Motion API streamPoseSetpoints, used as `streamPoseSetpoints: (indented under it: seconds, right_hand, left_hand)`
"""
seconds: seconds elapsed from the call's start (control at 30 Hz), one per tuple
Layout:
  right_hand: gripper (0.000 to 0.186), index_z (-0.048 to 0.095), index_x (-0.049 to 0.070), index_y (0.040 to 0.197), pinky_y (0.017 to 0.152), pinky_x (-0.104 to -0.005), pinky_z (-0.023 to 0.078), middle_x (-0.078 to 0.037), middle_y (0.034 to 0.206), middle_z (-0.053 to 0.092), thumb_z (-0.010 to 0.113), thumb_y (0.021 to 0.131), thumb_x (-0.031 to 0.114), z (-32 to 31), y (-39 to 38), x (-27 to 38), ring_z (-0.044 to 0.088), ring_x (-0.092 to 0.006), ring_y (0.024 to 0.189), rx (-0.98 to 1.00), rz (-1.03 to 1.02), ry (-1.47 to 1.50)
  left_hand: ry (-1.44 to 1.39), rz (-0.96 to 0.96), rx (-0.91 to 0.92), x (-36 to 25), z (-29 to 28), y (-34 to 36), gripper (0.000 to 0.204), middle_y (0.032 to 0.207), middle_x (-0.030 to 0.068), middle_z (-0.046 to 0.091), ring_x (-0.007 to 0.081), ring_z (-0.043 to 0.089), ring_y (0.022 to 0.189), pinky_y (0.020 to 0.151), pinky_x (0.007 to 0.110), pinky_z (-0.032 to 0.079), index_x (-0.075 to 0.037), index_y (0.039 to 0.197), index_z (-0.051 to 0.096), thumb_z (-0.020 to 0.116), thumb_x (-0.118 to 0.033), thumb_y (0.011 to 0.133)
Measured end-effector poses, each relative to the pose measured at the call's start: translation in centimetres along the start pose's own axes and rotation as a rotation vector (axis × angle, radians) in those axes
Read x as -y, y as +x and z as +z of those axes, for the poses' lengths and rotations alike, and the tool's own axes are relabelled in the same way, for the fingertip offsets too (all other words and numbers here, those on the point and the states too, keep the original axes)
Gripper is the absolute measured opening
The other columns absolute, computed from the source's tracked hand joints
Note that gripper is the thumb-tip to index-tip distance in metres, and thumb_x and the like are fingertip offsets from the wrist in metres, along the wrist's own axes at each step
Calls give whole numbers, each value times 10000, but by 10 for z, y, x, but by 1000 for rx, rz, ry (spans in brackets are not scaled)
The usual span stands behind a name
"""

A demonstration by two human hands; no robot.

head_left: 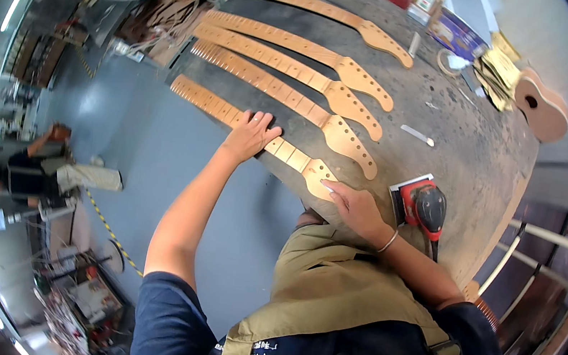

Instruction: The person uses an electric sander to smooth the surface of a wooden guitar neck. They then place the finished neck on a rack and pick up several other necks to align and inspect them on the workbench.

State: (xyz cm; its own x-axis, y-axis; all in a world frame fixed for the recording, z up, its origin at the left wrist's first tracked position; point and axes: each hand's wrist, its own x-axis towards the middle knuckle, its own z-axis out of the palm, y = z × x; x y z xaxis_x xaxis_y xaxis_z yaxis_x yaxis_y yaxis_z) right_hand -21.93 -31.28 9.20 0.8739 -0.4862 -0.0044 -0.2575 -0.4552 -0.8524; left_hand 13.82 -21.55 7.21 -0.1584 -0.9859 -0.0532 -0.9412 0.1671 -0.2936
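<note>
A maple guitar neck (289,153) lies slantwise along the table's near edge, fretboard up. My left hand (252,135) is over its middle, fingers wrapped across the fretboard and holding it. At the headstock, my right hand (359,210) is closed, its fingertips on the wood's lower edge. A small pale sliver shows at those fingertips, too little to name. Several more guitar necks lie beyond in a rough row, including one with bright frets (261,80) and the farthest neck (315,7). Their headstocks point right.
A red and black sander (421,205) stands right of my right hand, its cord running toward me. Farther off on the workbench (450,128) are a light flat strip (417,135), a tape roll (449,63), sandpaper sheets (495,76) and a small guitar body (542,105). A person (45,169) is at left.
</note>
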Motion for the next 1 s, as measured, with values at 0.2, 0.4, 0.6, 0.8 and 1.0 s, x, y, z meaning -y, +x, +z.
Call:
streamPoseSetpoints:
  seconds: [0.2, 0.4, 0.6, 0.8, 1.0]
  right_hand:
    - [345, 700, 171, 1373, 639, -448, 546, -141, 958, 765, 571, 1053, 178, 14, 14, -5, 706, -340, 718, 71, -16, -215]
    - [446, 637, 163, 1409, 589, -469, 527, -123, 738, 684, 661, 966, 215, 25, 21, -6, 694, -329, 656, 145, -127, -558]
    - [522, 595, 109, 1413, 590, -460, 535, -127, 752, 688, 716, 937, 289, 18, 34, 6, 707, -336, 673, 222, -149, -487]
    - [537, 538, 95, 1459, 654, -478, 553, -151, 830, 719, 670, 943, 160, 38, 43, 0, 720, -370, 742, 330, -74, -546]
    - [621, 519, 150, 1504, 679, -475, 548, -154, 846, 720, 614, 899, 54, 34, 43, -2, 714, -375, 769, 382, -50, -508]
  left_hand:
    - [38, -81, 48, -6, 0, -1, 216, 1177, 57, 554, 259, 561, 1154, 1101, 493, 406, -256, 1160, 531, 593, -184, 966]
    - [-776, -312, 242, -13, -34, 24, 199, 1037, 65, 547, 300, 526, 1126, 987, 438, 385, -148, 1004, 632, 676, -265, 849]
    - [-487, -718, -148, -68, 6, 60, 468, 715, 105, 717, 288, 623, 819, 884, 428, 415, -48, 600, 739, 577, -341, 927]
    - [-442, -790, -50, -66, 4, 64, 495, 746, 143, 738, 283, 654, 852, 902, 416, 425, -13, 642, 749, 523, -314, 964]
    - [-436, -842, 6, -68, 3, 67, 485, 785, 142, 757, 261, 663, 895, 966, 387, 422, -43, 658, 760, 528, -333, 969]
